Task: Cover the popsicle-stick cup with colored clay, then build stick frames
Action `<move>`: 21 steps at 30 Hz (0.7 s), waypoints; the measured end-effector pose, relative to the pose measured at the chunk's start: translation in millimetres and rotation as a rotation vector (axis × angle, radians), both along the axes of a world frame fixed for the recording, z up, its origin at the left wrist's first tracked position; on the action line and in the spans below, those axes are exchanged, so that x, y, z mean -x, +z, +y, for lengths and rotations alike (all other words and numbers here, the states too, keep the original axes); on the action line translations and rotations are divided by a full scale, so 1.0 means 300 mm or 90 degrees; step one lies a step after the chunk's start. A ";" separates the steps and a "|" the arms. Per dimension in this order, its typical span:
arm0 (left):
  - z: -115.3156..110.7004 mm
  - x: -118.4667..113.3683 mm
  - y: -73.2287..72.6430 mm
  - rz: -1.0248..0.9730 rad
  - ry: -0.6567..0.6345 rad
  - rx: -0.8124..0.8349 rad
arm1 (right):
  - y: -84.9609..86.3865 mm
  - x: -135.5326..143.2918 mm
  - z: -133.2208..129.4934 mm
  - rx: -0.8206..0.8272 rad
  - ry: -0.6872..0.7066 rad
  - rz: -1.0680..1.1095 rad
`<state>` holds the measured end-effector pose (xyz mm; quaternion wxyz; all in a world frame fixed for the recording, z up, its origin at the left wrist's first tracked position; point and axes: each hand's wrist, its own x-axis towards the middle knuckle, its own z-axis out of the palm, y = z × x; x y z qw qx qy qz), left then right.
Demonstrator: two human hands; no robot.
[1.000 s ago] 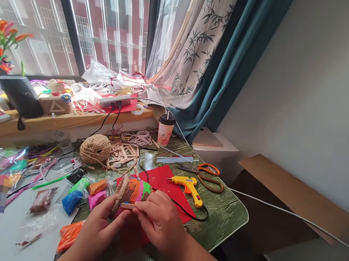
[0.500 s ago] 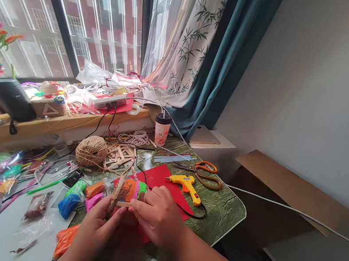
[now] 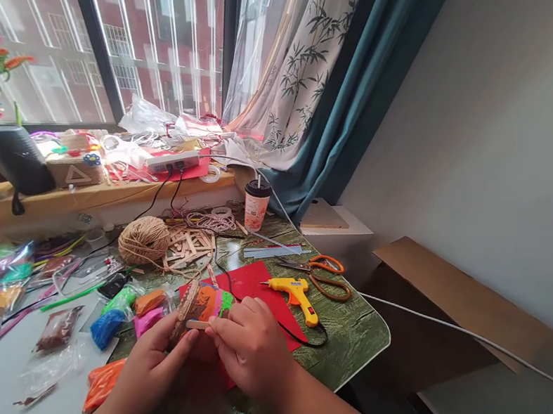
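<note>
Near the table's [image 3: 350,345] front edge, your left hand [image 3: 156,361] holds the clay-covered thing [image 3: 206,305] just above the top, fingers curled around its rim. Your right hand [image 3: 252,345] pinches a little wooden stick [image 3: 197,325] against its side. The yellow glue gun [image 3: 294,294] lies near your right hand.

The tabletop [image 3: 336,353] is green with a stone-like pattern and is glossy, with a bright reflection near its front edge. The twine ball [image 3: 143,241] looks fibrous and rough. The glue gun [image 3: 292,290] has a smooth yellow plastic body. The craft stick [image 3: 198,325] appears wooden, flat and pale.
</note>
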<state>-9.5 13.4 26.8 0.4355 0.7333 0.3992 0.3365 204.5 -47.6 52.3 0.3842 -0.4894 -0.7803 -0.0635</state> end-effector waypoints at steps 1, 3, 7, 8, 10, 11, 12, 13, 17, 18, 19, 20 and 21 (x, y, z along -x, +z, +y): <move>-0.001 -0.001 0.000 0.000 -0.002 0.003 | -0.001 0.002 0.000 0.005 -0.001 0.002; -0.008 -0.007 0.000 -0.013 0.003 0.016 | -0.005 0.005 0.002 0.006 -0.002 0.009; -0.030 -0.029 0.001 -0.067 0.053 0.031 | -0.015 0.006 0.007 -0.010 -0.001 0.030; -0.034 -0.034 0.002 -0.074 0.058 0.034 | -0.017 0.006 0.007 -0.009 -0.001 0.036; -0.037 -0.038 0.003 -0.075 0.057 0.043 | -0.018 0.007 0.006 -0.004 -0.001 0.049; -0.037 -0.039 0.004 -0.073 0.058 0.046 | -0.018 0.007 0.006 0.000 -0.001 0.058; -0.037 -0.038 0.006 -0.071 0.059 0.047 | -0.017 0.008 0.006 0.006 -0.001 0.068; -0.036 -0.038 0.009 -0.068 0.060 0.046 | -0.016 0.009 0.006 0.012 -0.001 0.081; -0.036 -0.035 0.022 -0.057 0.058 0.042 | -0.011 0.010 0.012 0.061 0.001 0.160; -0.037 -0.036 0.025 -0.055 0.058 0.040 | -0.009 0.009 0.013 0.077 0.004 0.184; -0.038 -0.036 0.029 -0.053 0.058 0.038 | -0.007 0.009 0.015 0.091 0.008 0.206; -0.039 -0.037 0.031 -0.051 0.060 0.034 | -0.005 0.008 0.016 0.104 0.013 0.224; -0.040 -0.037 0.033 -0.049 0.063 0.031 | -0.003 0.007 0.017 0.115 0.017 0.236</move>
